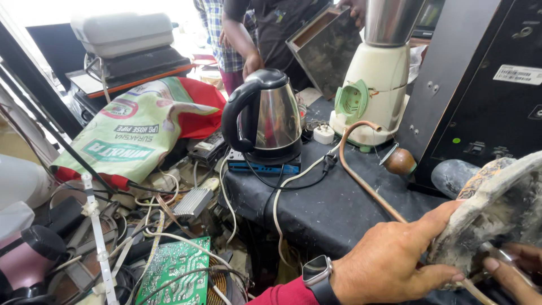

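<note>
A dirty, roundish part (497,209) sat at the lower right of the view, over the near edge of the table (333,209). Its surface was crusted with pale grey and white grime, with darker burnt-looking patches and a mottled brown and yellow edge toward the top. What kind of part it was could not be told.

The left hand (395,260) came in from the bottom edge, a red sleeve and a dark smartwatch (317,275) at the wrist. Its thumb pressed against the part's left rim and the fingers curled under the lower edge, so the hand was closed on the part from the left side. The right hand (511,271) showed only as a few fingertips at the lower right corner, touching the part's underside beside a thin metal piece; whether it gripped or merely steadied could not be told.

Farther back on the dark cloth stood a steel kettle (265,116) with a black handle and a cream mixer base (375,85). A bent copper tube (361,175) ran across the table toward the hands. Another person's hand (252,63) rested behind the kettle.
</note>
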